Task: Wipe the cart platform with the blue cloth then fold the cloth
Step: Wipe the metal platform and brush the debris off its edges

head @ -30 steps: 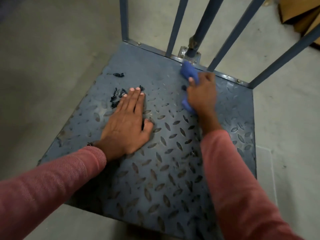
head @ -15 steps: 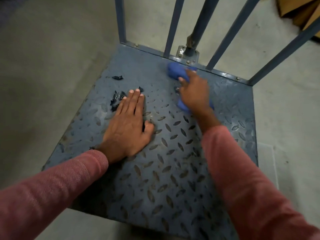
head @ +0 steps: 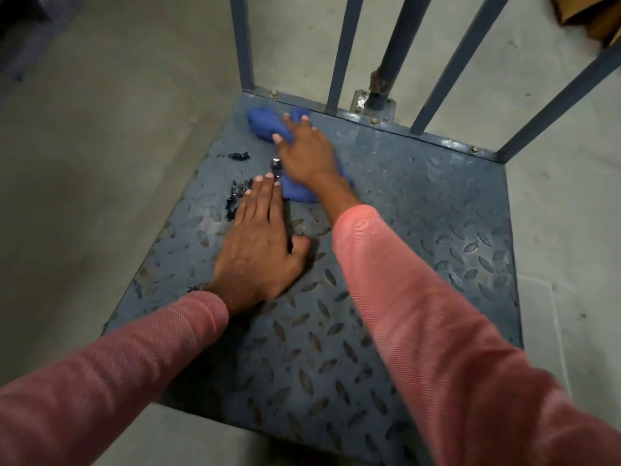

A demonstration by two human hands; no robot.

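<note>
Grey concrete floor (head: 100, 163) lies all around, with a bit of brown cardboard (head: 578, 11) at the top right. On the floor sits a blue-grey metal cart platform (head: 437, 230) with a bumpy pattern of little raised ovals. Along its far edge stand thin bars (head: 342, 52) and one thicker pole (head: 396, 45), bolted down.

Two arms in pink sleeves (head: 437, 331) reach in from the near side. The left hand (head: 258, 250) lies flat on the platform, a bit left of the middle — palm down, fingers straight and close together, holding nothing. The right hand (head: 309, 153) reaches further, toward the far left corner. It rests on top of the cloth (head: 265, 124) and presses it down on the metal. Its fingers are stretched out and the thumb sticks out to the side; they do not look wrapped round the cloth.

The cloth is blue and bunched up. One lump pokes out past the right fingertips, just beside the far edge near the far left corner. Another lump shows under the right wrist, just beside the left hand's fingertips.

Small black scraps (head: 235, 193) lie on the platform near its left edge — some right by the left hand's fingers, one a bit further off.
</note>
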